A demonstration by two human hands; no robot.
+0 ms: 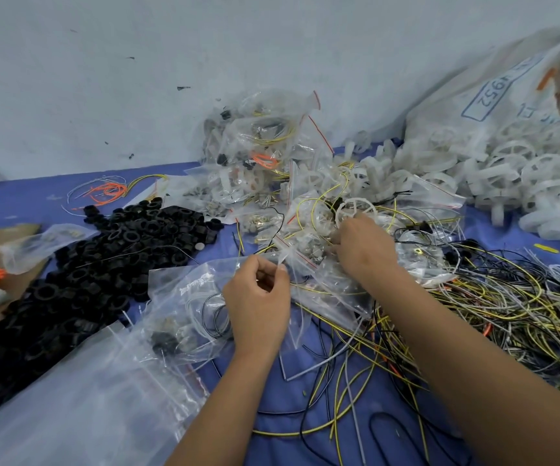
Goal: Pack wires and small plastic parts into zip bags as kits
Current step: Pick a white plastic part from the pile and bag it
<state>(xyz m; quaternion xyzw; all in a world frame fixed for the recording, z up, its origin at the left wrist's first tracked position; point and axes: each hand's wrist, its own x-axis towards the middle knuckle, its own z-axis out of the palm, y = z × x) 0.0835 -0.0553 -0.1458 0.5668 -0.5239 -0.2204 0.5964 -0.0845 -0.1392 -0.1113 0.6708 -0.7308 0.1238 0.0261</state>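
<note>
Empty bags (80,391): a slippery stack of clear zip bags nearest me, left of the left arm, running off the bottom edge.
Loose wires (507,307): a yellow, black and grey tangle on the blue table (29,196), right of the right arm and under both forearms.
Zip bag (325,284): clear, red-striped at the mouth, lying between the two hands; its top edge is lifted.
Left hand (258,297): fingers curled, thumb and fingertips pinching the bag's mouth.
Right hand (362,243): just beyond the bag, knuckles up, fingers curled down into the pile; I cannot tell what they grip.
White wheel (356,210): spoked plastic ring touching the right hand's far side.
Black rings (110,257): a broad heap left of the left hand.
Filled bags (261,146): packed kits piled against the wall, beyond the right hand; contents blur together.
White parts (507,169): heap spilling from a big sack (494,95), far right, cut off by the frame.
</note>
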